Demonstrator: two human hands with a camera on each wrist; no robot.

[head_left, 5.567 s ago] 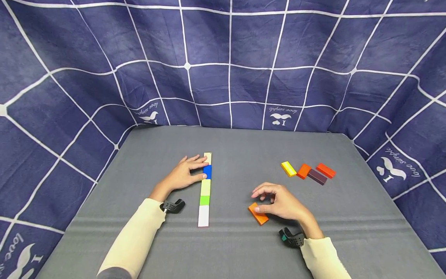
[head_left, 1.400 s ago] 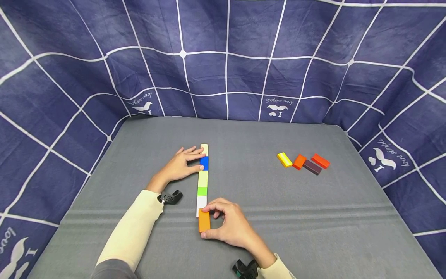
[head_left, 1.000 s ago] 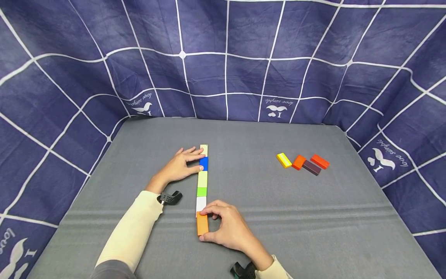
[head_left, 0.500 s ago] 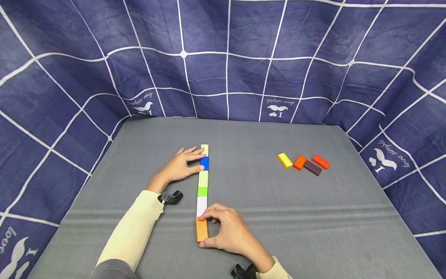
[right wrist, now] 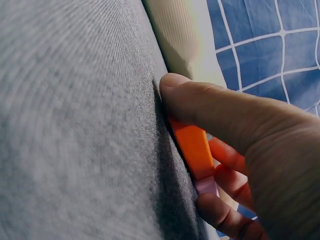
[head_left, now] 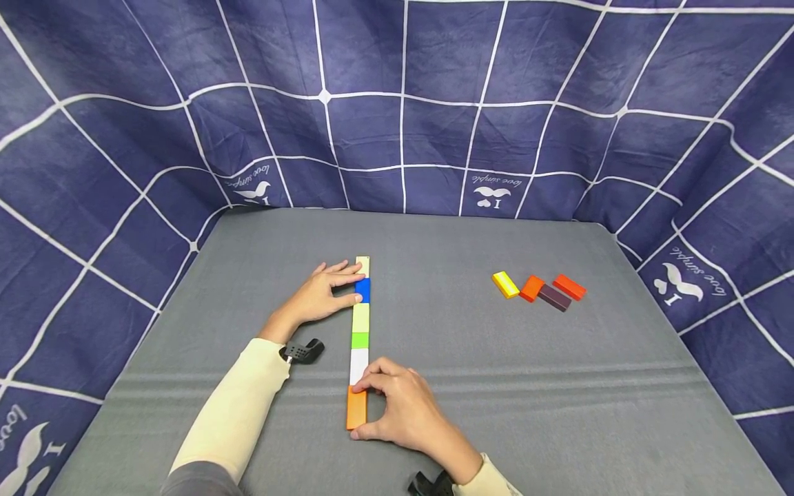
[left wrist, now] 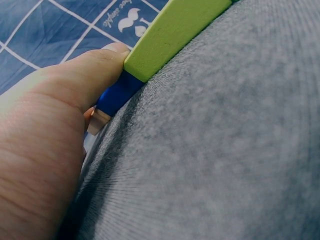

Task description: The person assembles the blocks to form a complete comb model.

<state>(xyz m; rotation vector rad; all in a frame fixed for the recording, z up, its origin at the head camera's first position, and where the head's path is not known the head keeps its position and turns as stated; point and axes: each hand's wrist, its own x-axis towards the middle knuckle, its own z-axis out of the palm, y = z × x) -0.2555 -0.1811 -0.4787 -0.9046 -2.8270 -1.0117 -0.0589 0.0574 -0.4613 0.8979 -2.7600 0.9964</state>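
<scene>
Right fingers [head_left: 371,381] pinch orange block [head_left: 356,408]; six-block row [head_left: 360,341], four loose blocks [head_left: 531,288].

A glossy orange rectangular block [head_left: 356,410] lies flat, held at both ends, its long side running 12 to 6 o'clock. It makes the 6 o'clock end of a straight, end-to-end row. From it toward 12 o'clock follow a white block [head_left: 358,364], a short bright-green block [head_left: 360,340], a lime block [head_left: 361,318], a blue block [head_left: 366,289] and a cream block [head_left: 365,263].
</scene>
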